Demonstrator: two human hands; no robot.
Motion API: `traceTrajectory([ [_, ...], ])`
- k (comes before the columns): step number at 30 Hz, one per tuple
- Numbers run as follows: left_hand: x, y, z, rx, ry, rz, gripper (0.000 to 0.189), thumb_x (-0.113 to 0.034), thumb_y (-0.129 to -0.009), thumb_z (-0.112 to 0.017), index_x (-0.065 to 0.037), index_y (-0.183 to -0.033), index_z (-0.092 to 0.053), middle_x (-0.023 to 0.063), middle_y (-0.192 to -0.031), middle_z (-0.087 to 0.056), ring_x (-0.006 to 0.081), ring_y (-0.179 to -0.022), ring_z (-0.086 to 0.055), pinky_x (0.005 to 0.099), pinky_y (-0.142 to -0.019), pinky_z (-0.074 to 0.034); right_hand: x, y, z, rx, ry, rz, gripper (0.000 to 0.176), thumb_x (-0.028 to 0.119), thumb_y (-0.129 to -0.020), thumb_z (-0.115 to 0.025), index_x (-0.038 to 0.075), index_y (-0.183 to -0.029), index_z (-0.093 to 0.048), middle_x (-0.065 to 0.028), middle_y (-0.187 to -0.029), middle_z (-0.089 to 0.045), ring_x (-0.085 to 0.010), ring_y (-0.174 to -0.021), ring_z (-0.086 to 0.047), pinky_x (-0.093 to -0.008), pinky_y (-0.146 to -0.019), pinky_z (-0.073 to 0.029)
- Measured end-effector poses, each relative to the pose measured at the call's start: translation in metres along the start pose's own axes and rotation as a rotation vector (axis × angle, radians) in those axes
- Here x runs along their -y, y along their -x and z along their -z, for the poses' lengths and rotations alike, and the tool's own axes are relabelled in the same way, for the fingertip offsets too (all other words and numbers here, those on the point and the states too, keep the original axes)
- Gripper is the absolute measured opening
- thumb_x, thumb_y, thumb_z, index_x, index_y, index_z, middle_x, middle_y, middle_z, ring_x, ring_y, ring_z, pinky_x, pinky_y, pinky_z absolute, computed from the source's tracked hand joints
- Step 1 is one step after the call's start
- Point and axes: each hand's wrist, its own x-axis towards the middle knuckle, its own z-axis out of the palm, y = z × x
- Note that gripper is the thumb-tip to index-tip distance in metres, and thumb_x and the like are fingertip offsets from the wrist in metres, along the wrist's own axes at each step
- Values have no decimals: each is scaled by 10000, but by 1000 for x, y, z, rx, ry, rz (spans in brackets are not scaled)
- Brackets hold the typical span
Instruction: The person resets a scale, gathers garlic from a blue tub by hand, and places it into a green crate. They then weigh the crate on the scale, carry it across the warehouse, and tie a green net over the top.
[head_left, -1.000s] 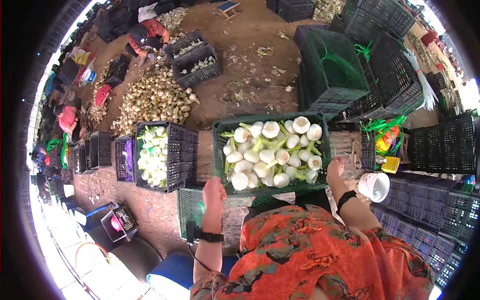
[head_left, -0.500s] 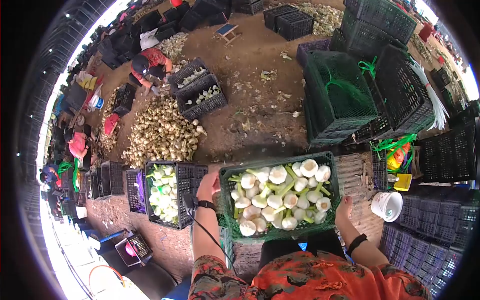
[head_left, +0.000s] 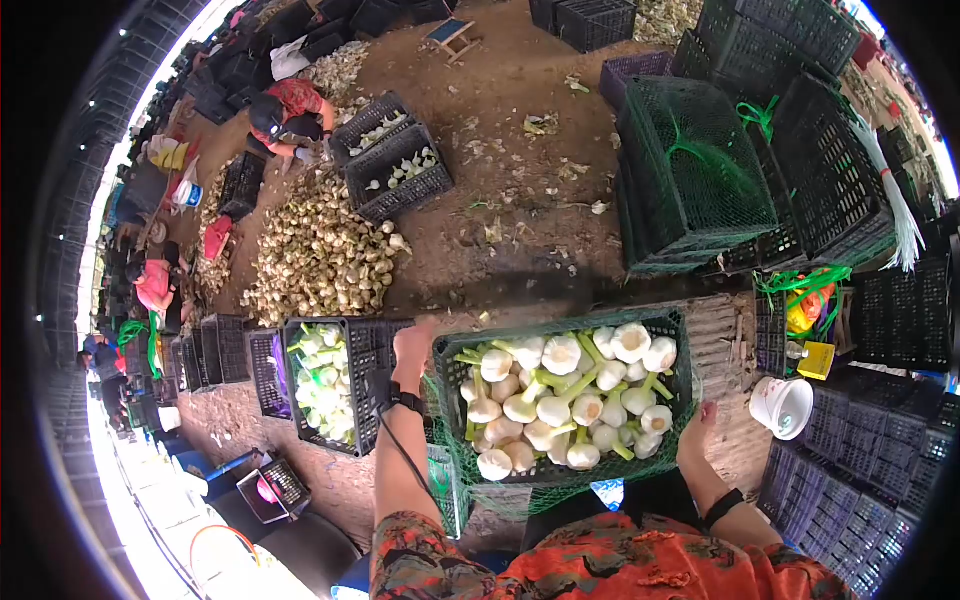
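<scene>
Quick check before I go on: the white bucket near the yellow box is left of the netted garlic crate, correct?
Wrong side: the head view shows the white bucket near the yellow box to the right of the netted garlic crate.

One head-worn view looks steeply down and forward from just above.

Garlic (head_left: pixel 553 411) in crate (head_left: pixel 452 400), bucket (head_left: pixel 766 405) right
</scene>
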Motion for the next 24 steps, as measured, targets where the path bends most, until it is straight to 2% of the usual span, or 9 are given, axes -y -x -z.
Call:
traceTrajectory([
  [3,-21,46,4,-215,212,26,433,-354,-869,-630,-141,-548,-433,-16,-467,-353,137,-373,-298,290,-397,-241,-14,-1,0,-12,28,63,102,103,-920,-459,9,-890,-483,-136,-811,-514,-256,-755,-495,-392,-712,-409],
  [5,-7,97,11,-74,208,-333,336,-236,-895,-604,-69,-606,-565,-32,-490,-406,134,-415,-372,304,-403,-269,-41,-12,-3,52,82,43,177,123,-938,-437,-19,-1014,-511,-192,-963,-564,-322,-892,-544,-403,-798,-418],
  [7,45,125,-9,-251,-114,-518,224,-198,-850,-651,-57,-678,-627,-11,-495,-455,177,-455,-469,302,-442,-367,-26,-10,-5,47,90,-26,233,133,-944,-429,-34,-1091,-498,-225,-1060,-556,-352,-982,-538,-409,-851,-411],
  [9,96,166,-23,-146,-394,-838,94,-146,-783,-707,-65,-812,-671,56,-633,-569,244,-604,-568,350,-591,-471,-16,-9,-2,66,119,-97,298,143,-951,-421,-49,-1169,-485,-257,-1158,-548,-383,-1072,-532,-415,-903,-404],
  [11,76,201,-18,-150,-613,-1056,310,-117,-691,-770,-51,-968,-647,134,-904,-619,322,-876,-574,409,-803,-461,-15,-15,0,152,66,-153,382,177,-960,-414,-59,-1260,-440,-288,-1268,-500,-394,-1183,-490,-419,-966,-383],
  [13,71,199,-14,-573,-373,-807,628,-174,-655,-829,-39,-1197,-542,166,-1154,-557,346,-1153,-461,432,-934,-391,-4,-10,0,166,77,-132,347,186,-959,-417,-41,-1217,-458,-277,-1199,-526,-393,-1119,-511,-430,-930,-390],
  [16,100,154,-12,-730,-393,-346,709,-255,-701,-828,-2,-1276,-497,149,-1229,-548,299,-1201,-454,418,-971,-378,6,-3,4,145,83,-77,285,205,-955,-422,-7,-1133,-493,-254,-1062,-578,-391,-992,-553,-450,-858,-405],
  [18,99,137,10,0,280,127,679,-288,-771,-787,27,-1295,-492,121,-1238,-569,246,-1171,-503,385,-962,-401,9,0,1,53,78,-42,175,162,-961,-447,13,-1022,-517,-166,-907,-566,-301,-819,-535,-408,-774,-426],
  [24,157,103,12,123,749,-127,397,-258,-858,-697,7,-1146,-632,65,-1052,-664,162,-966,-604,298,-834,-460,-5,-9,-2,74,169,15,215,208,-958,-416,24,-1025,-507,-215,-963,-586,-384,-897,-558,-462,-779,-414],
])
